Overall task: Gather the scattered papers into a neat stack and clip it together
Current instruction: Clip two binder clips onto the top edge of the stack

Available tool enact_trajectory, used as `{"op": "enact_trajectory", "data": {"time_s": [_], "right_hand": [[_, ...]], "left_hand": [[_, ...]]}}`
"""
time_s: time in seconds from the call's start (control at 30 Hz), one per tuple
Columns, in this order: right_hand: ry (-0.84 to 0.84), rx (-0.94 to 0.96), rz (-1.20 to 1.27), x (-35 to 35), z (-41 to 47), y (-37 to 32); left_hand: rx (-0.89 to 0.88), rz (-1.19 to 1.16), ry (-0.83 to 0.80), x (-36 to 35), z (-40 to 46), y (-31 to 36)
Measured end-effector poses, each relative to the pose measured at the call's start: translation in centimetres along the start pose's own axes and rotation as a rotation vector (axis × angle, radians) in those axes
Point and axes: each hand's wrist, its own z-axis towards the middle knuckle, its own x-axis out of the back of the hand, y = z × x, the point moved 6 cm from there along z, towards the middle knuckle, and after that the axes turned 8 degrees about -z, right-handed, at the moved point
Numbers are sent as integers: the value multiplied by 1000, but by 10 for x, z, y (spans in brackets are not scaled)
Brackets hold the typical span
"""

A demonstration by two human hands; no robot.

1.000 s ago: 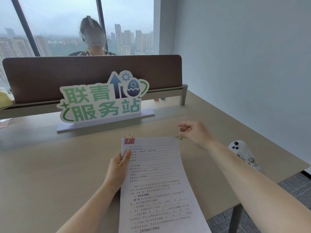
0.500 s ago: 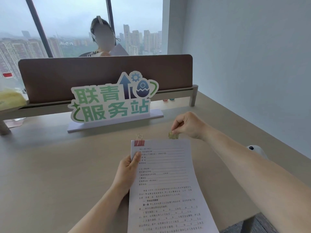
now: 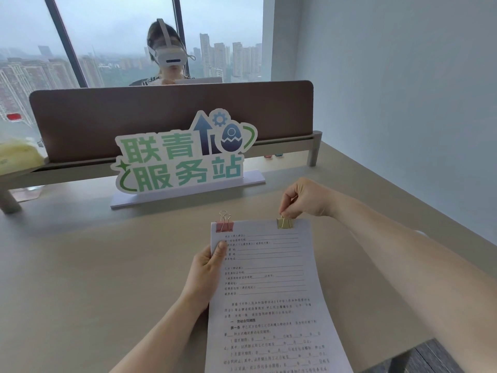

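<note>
**White pages, two clips along the top edge**

White printed paper, a stack held up over the desk, carries a pink clip at its top left corner and a gold clip further right on the same edge. The left hand grips the stack's left side, thumb pressed on the front sheet. The right hand is closed, fingertips pinching the gold clip's wire handles from above. Beyond the stack stands a green-lettered sign on a pale base, in front of a brown divider. Behind it sits another person wearing a white headset, with a window and hazy towers beyond.
</note>
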Motion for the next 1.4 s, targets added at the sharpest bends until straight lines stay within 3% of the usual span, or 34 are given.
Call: {"op": "enact_trajectory", "data": {"time_s": [0.57, 0.8, 1.2, 1.4], "right_hand": [[-36, -57, 38, 1, -19, 12], [183, -283, 384, -25, -55, 40], [-61, -254, 660, -125, -103, 8], [-10, -187, 744, -151, -91, -23]], "left_hand": [[3, -5, -7, 0, -2, 3], [16, -29, 38, 7, -5, 7], [-2, -56, 191, 56, -30, 45], [52, -54, 255, 97, -46, 57]]}}
